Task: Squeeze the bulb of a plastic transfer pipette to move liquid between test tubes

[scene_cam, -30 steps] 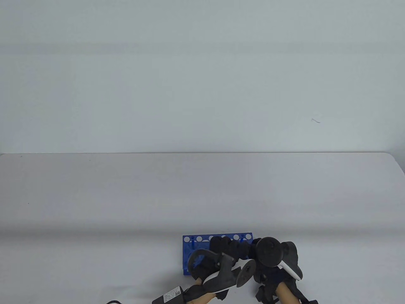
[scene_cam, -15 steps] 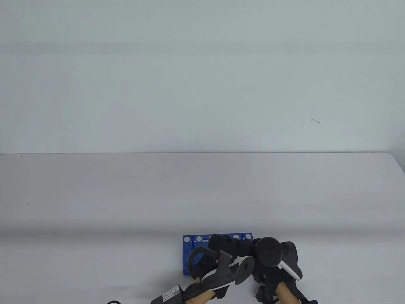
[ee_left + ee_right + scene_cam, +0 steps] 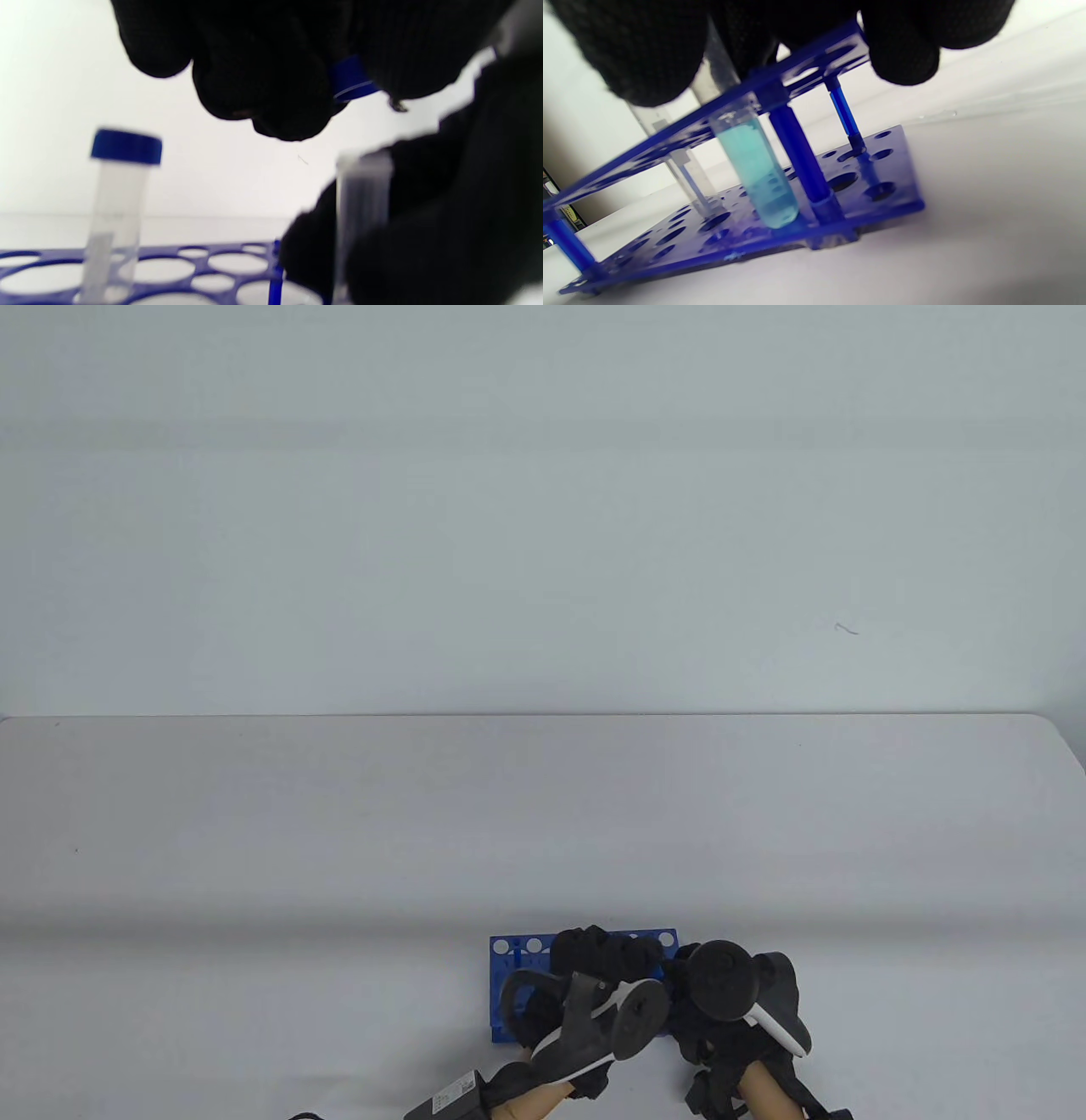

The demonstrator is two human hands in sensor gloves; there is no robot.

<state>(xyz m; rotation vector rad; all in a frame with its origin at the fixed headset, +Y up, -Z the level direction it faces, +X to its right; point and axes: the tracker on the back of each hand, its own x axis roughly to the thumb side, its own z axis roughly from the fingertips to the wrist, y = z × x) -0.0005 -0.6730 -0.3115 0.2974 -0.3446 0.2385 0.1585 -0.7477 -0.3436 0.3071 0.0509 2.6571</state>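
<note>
Big pale table (image 3: 254, 831) under everything. At its near edge, a blue rack (image 3: 509, 959): hard, light, probably easy to tip.

Above the rack, the left hand (image 3: 581, 984), fingers pinched on a little blue cap (image 3: 352, 80). Just beside it, the right hand (image 3: 713, 1027), fingers curled round an open tube (image 3: 362, 190) standing in the rack. Blue-green liquid (image 3: 755, 169) low in that tube, it seems. Another capped tube (image 3: 118, 195) standing apart.

No pipette to be seen. Likely very light and bendy, with a squishy bulb. Best pinched at the bulb and squeezed softly.
</note>
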